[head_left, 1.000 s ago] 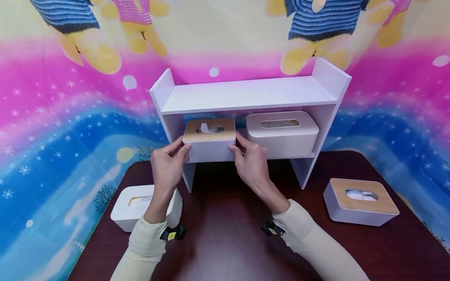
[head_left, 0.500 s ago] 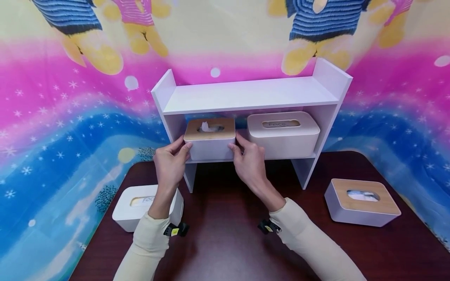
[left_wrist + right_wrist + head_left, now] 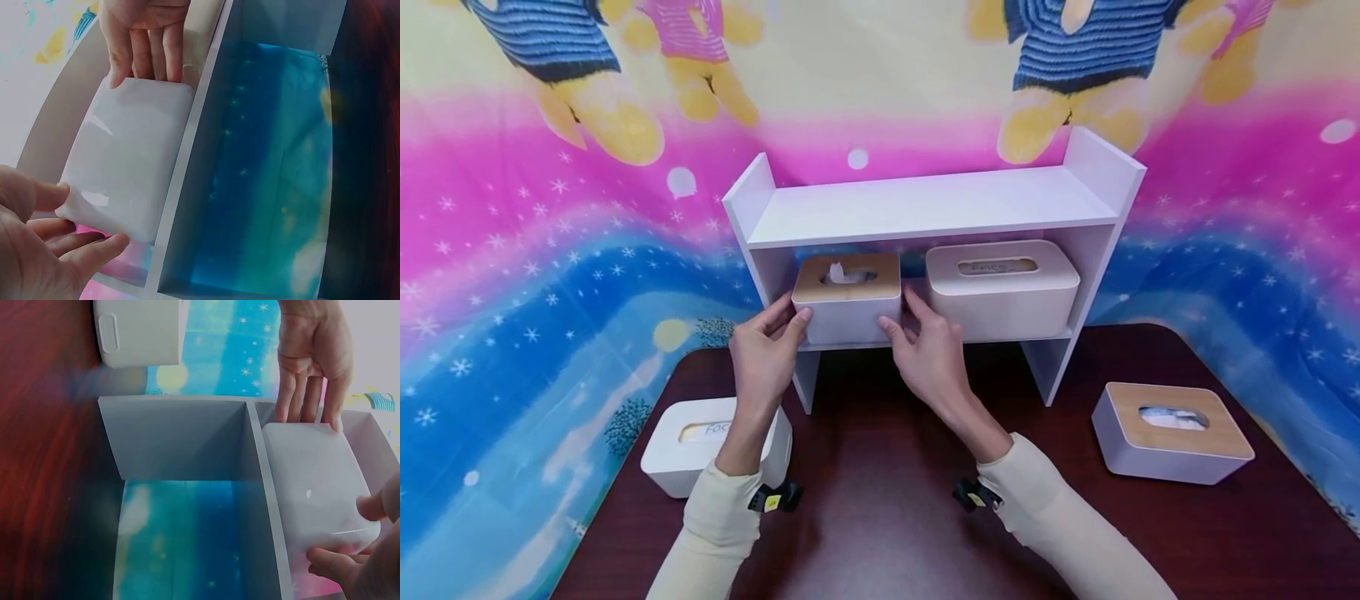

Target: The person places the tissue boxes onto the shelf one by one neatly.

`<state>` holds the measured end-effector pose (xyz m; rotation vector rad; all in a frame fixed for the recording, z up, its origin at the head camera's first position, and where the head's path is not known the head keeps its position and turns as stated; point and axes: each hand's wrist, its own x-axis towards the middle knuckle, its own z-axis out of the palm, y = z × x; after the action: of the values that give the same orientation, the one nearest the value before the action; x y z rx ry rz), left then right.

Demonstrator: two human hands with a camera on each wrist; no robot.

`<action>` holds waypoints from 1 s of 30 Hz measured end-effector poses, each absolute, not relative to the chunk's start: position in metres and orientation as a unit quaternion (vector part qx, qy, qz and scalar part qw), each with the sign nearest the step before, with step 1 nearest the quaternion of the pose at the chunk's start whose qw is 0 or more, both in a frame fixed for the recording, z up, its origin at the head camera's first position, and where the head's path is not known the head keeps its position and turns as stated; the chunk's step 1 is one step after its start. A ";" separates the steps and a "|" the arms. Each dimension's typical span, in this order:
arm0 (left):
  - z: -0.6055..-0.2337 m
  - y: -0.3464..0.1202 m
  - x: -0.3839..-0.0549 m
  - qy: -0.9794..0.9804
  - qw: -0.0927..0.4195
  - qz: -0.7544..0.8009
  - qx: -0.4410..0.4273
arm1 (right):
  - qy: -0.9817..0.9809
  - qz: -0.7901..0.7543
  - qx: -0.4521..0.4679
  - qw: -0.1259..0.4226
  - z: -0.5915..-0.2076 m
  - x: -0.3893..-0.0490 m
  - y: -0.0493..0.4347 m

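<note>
A small white tissue box [image 3: 850, 323] with a wooden lid and a tuft of tissue stands in the left part of the middle shelf. My left hand [image 3: 763, 354] holds its left end, thumb at the front corner and fingers along the side. At its right end, my right hand [image 3: 931, 354] has the thumb on the front face and the fingers at the side. Both wrist views show the box's smooth white front [image 3: 128, 150] between the two hands. A larger cream tissue box [image 3: 1007, 310] sits to the right on the same shelf.
The white two-tier shelf unit [image 3: 925, 200] stands at the back of the dark red table [image 3: 880, 500]. Another white tissue box [image 3: 673, 442] is at the left, partly behind my left forearm. A wooden-lidded tissue box [image 3: 1172, 433] stands at the right.
The small tissue box has settled slightly back, with more of the shelf's front edge showing below it. My right thumb has shifted a little left along its front.
</note>
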<state>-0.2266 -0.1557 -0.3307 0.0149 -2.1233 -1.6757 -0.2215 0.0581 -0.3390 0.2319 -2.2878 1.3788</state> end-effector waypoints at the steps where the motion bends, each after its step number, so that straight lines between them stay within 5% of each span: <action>1: -0.332 -0.157 -0.225 -0.771 0.212 -0.601 0.002 | -0.830 0.505 0.087 0.221 -0.341 -0.219 0.059; 15: -0.338 -0.184 -0.172 -0.805 0.150 -0.574 -0.021 | -0.813 0.520 0.138 0.220 -0.371 -0.173 0.058; 30: -0.358 -0.239 -0.139 -0.863 0.141 -0.484 0.018 | -0.853 0.477 0.174 0.124 -0.401 -0.153 0.030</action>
<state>-0.1388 -0.2394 -0.3580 0.0528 -2.4919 -1.3983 -0.1527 0.0301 -0.4015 0.5087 -2.4859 1.3896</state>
